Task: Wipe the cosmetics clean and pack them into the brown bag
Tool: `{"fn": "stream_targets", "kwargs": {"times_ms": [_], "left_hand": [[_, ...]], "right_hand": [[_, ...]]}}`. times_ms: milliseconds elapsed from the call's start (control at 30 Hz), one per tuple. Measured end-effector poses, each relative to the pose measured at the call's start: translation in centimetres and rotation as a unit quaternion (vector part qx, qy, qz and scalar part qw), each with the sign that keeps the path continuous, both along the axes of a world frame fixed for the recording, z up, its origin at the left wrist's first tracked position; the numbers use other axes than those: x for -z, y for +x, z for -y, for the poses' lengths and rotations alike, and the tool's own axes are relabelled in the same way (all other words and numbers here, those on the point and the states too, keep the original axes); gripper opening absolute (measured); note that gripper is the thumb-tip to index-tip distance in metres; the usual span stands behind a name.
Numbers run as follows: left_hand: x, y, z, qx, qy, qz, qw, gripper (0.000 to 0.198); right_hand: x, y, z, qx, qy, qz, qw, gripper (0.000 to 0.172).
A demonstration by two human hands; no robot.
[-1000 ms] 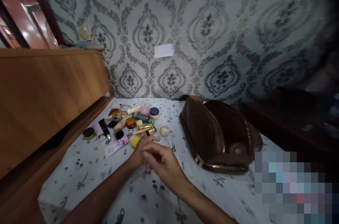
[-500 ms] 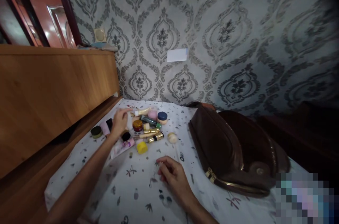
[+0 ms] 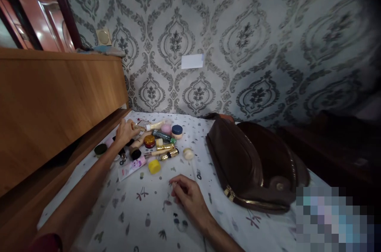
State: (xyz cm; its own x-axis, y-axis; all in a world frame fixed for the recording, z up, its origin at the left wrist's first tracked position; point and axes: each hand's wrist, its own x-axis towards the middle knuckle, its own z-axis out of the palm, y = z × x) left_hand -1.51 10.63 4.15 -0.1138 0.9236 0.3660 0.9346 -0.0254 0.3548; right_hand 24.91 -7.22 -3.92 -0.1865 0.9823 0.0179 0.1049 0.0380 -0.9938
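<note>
I find a passage across the printed sheet between crowded cosmetics and a brown bag; a wooden board blocks the left; the dim far right seems obstructed.

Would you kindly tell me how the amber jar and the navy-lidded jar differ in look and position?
The amber jar is orange-gold on top with a dark red body; the navy-lidded jar has a peach body. The amber jar sits nearer the left hand; the navy-lidded jar stands farther right and slightly farther back. Both are round and upright on the patterned cloth.
</note>
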Motion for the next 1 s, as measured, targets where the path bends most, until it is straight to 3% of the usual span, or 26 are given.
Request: {"fn": "stream_targets", "kwargs": {"times_ms": [67, 167, 233, 300, 367, 500, 633, 700, 767, 900, 933, 1000], "left_hand": [[-1.2, 0.6, 1.3, 0.031, 0.04, 0.013, 0.999, 0.034], [-1.9, 3.0, 4.6, 0.131, 0.055, 0.033, 0.989, 0.029], [-1.4, 5.4, 7.5, 0.224, 0.031, 0.063, 0.972, 0.027], [-0.3, 8.0, 10.7, 0.342, -0.024, 0.17, 0.924, 0.033], [1.1, 10.0, 13.5, 0.396, -0.066, 0.223, 0.888, 0.036], [2.8, 11.1, 15.9, 0.393, -0.118, 0.281, 0.868, 0.034], [3.2, 9.8, 16.0, 0.334, -0.118, 0.31, 0.882, 0.039], [3.3, 9.3, 16.5, 0.32, -0.048, 0.291, 0.901, 0.04], [3.4, 9.2, 17.4, 0.348, 0.035, 0.229, 0.908, 0.035], [3.1, 9.7, 18.7, 0.508, 0.11, 0.045, 0.853, 0.028], [2.9, 9.9, 18.7, 0.527, 0.114, 0.011, 0.842, 0.03], [2.5, 10.3, 18.4, 0.517, 0.113, -0.027, 0.848, 0.033]], "right_hand": [[-0.1, 0.1, 0.0, 0.021, 0.026, 0.008, 0.999, 0.032], [-0.2, 0.3, -0.1, 0.084, 0.089, 0.021, 0.992, 0.038], [-0.3, 0.4, -0.1, 0.1, 0.126, 0.019, 0.987, 0.058], [-0.2, 0.7, 0.1, 0.085, 0.165, 0.026, 0.982, 0.073], [-0.1, 1.1, 0.5, 0.06, 0.198, 0.055, 0.977, 0.079], [-0.1, 2.1, 1.8, 0.041, 0.167, 0.133, 0.976, 0.081], [-0.6, 2.3, 2.5, 0.065, 0.104, 0.175, 0.977, 0.07], [-0.8, 2.1, 2.4, 0.071, 0.104, 0.183, 0.975, 0.063], [-0.7, 2.0, 2.1, 0.073, 0.118, 0.186, 0.973, 0.062], [0.1, 2.0, 1.7, 0.051, 0.192, 0.186, 0.962, 0.06], [0.3, 2.1, 1.7, 0.041, 0.211, 0.185, 0.959, 0.059], [0.6, 2.1, 1.8, 0.021, 0.237, 0.183, 0.954, 0.056]]}}
